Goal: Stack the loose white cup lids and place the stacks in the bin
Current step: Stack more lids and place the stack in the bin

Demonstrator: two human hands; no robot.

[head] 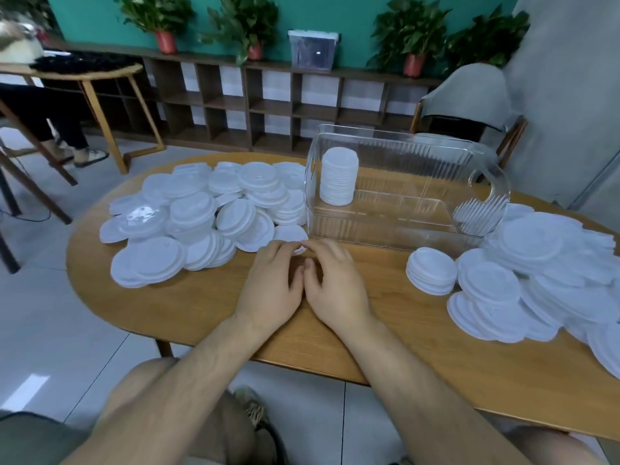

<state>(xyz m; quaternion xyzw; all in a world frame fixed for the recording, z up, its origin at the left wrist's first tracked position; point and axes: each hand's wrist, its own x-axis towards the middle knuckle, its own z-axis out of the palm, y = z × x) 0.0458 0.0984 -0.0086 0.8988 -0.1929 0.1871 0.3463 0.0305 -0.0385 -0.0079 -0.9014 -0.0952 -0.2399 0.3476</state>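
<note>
Loose white cup lids lie in a big pile on the left (201,213) and another on the right (536,280) of the wooden table (385,337). A clear plastic bin (379,231) stands at the back middle, with one upright stack of lids (339,176) in its left end. A short stack of lids (431,270) sits in front of the bin's right end. My left hand (271,283) and my right hand (335,280) lie side by side, palms down, in front of the bin. Their fingertips touch a single lid (299,251) that they mostly hide.
The table's near edge runs just under my forearms. A chair draped in grey cloth (469,92) stands behind the bin on the right. A low shelf with potted plants (255,105) lines the back wall. A person sits at another table (84,70) on the far left.
</note>
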